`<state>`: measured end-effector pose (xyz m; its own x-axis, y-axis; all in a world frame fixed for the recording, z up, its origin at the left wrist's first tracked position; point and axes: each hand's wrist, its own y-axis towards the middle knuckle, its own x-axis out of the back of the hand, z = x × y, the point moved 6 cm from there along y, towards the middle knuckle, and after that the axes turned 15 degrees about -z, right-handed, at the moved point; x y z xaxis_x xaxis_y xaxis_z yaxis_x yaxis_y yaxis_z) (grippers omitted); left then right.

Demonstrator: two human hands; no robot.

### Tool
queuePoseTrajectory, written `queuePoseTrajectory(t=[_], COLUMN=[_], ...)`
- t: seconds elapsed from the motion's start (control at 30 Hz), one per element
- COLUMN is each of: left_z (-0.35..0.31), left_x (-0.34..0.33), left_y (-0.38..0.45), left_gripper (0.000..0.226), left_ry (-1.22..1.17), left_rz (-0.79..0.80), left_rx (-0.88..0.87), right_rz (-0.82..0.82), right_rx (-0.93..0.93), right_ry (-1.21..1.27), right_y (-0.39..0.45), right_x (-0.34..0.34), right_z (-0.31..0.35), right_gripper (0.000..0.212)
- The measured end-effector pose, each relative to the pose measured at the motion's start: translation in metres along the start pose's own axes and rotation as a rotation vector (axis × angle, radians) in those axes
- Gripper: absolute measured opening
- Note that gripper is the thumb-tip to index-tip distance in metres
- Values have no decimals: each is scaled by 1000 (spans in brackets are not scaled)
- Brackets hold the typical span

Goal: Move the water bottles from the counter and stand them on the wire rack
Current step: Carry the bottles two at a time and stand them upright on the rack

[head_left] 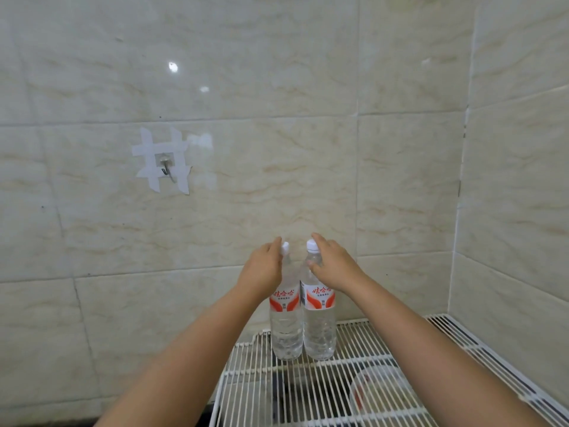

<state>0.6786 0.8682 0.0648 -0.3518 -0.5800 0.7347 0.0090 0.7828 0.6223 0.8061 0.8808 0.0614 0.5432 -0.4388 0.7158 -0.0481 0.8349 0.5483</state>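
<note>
Two clear water bottles with red and white labels and white caps stand upright side by side at the back of the white wire rack (363, 374). My left hand (261, 269) wraps the neck of the left water bottle (285, 328), its fingertips up beside the cap. On the right water bottle (318, 328), my right hand (334, 266) holds the neck, thumb on the front and fingers behind the cap. Both bottle bases rest on the rack wires.
A tiled wall stands close behind the rack and another on the right, forming a corner. A taped hook (166, 169) hangs on the back wall to the left. Under the rack wires lies a round white dish (381, 392).
</note>
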Motion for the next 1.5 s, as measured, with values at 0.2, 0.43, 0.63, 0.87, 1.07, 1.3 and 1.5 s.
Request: queuePoseTrajectory(t=[0.2,0.43,0.63,0.87,1.07,1.3,1.5], left_z=[24,129,225,337,425,512,587], left_x=[42,125,232,315,347,323,274], left_y=[-28,-149,-297,-450,-547,-576,-559], left_gripper=[37,42,45,44,44,46,47], left_ry=[196,542,755,834,804,651,553], left_rz=[-107,-98,-165,-102,21,124,238], left_rx=[107,328,628,840,927,988,942], right_rz=[-219,-77,122,261,384,548,576], right_rx=[120,574,810,817,728,506,409], right_ry=[-129,57,160,244,326,145,48], right_y=[-16,-86,-198,-324,-407,-424,-393], right_x=[13,-54,-117,-203,-278,-368,-453], right_z=[36,184,331,460,527,528,524], right_gripper=[44,38,47,44,36,41,38])
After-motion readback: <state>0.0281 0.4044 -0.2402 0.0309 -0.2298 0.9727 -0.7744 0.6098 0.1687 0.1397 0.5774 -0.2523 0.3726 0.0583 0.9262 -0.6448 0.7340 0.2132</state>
